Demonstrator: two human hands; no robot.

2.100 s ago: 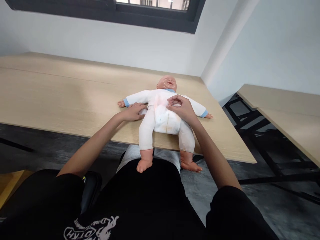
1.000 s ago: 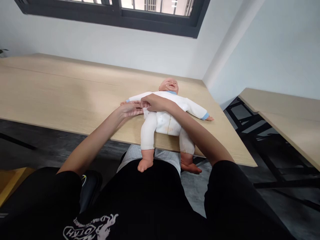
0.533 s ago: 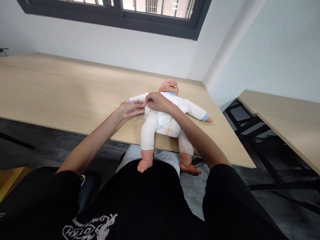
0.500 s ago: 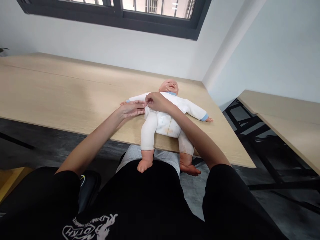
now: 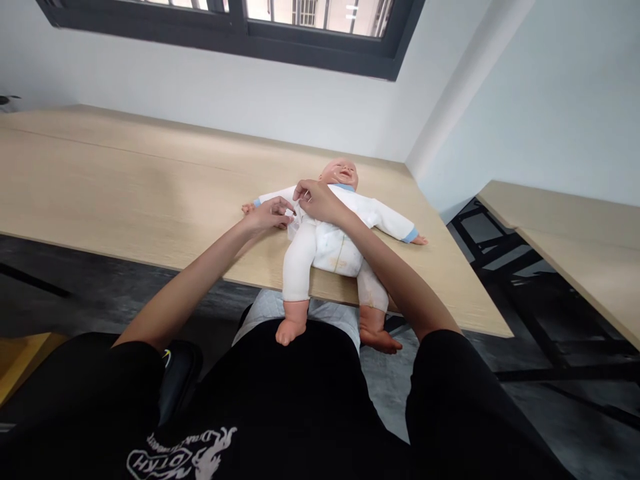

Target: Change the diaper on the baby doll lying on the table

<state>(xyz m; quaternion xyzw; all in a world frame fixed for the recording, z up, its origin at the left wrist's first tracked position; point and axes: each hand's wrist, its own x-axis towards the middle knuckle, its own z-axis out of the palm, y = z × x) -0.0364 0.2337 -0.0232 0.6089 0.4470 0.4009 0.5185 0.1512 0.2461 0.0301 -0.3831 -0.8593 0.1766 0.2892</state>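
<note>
A baby doll (image 5: 345, 175) in a white top with blue trim lies on its back on the table, its lower legs hanging past the front edge. Around its hips is a white diaper (image 5: 336, 252) with a thin line down the front and tan stains. My left hand (image 5: 271, 215) is at the side of the hip on the left, fingers bent and pinching the diaper's loose white side flap (image 5: 294, 227). Reaching across the doll's belly, my right hand (image 5: 319, 201) has its fingertips closed on the upper part of that flap. The fingers partly hide the flap.
The light wooden table (image 5: 150, 180) runs along the wall beneath a dark-framed window (image 5: 320, 47). A second table (image 5: 575, 227) stands to the right, with black metal legs below. Something yellow (image 5: 25, 360) shows at the lower left.
My left hand's fingers, stretched out before, are now bent in at the diaper's side flap. My right hand has shifted slightly up, with its fingers raised. The doll lies as before.
</note>
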